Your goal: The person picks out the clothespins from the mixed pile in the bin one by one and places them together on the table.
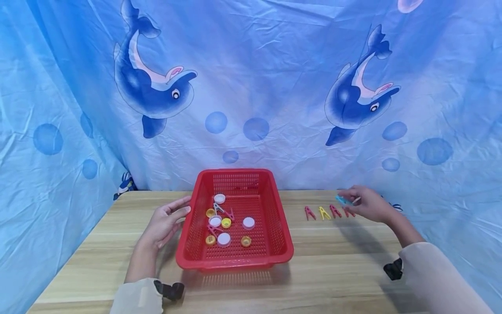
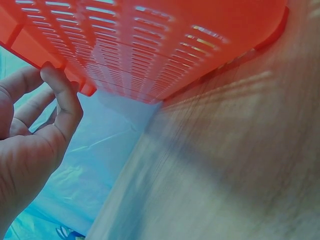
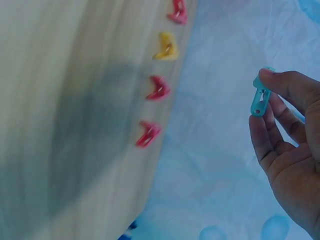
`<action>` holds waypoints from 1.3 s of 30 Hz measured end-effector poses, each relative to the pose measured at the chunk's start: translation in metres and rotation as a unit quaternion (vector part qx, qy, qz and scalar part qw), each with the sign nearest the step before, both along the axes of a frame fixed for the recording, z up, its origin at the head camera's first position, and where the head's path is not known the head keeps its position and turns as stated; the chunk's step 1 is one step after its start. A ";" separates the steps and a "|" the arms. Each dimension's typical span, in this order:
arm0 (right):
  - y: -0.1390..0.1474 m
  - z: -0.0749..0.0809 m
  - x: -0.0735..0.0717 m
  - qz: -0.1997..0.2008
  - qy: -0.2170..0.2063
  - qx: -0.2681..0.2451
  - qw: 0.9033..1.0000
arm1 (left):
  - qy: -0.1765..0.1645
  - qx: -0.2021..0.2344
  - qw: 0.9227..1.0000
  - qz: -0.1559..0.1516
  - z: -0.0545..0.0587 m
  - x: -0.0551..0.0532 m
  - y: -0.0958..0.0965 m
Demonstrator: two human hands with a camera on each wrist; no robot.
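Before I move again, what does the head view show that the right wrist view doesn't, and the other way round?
Only the head view: the perforated red plastic basket, the round white plastic caps, round yellow plastic caps and small pink plastic pegs inside it, the left hand, and two printed blue dolphins.

Only the right wrist view: the palm side of the right hand, and the slot in the small turquoise plastic peg it pinches.

Both: that hand and peg, the row of three red plastic pegs and one yellow plastic peg, the pale wooden table and the blue cloth backdrop.

No text is readable, the dark marks on a yellow cap [image 1: 210, 240] being illegible
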State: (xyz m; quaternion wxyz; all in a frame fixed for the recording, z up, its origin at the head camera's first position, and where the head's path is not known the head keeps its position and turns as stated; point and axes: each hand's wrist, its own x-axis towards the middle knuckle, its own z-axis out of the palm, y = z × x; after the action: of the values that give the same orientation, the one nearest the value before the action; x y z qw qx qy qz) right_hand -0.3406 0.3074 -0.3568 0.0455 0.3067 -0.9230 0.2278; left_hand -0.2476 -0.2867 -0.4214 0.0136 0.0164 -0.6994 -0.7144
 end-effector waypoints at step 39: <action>0.053 -0.085 -0.001 -0.181 -0.155 -0.020 0.971 | 0.002 0.009 1.000 -0.002 0.001 -0.002 0.000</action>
State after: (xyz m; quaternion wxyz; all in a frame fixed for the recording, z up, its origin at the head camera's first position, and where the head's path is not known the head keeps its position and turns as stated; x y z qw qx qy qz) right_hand -0.3417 0.3604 -0.4418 -0.0516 0.0944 -0.9543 0.2788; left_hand -0.2498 -0.2869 -0.4208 0.0139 0.0137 -0.6932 -0.7205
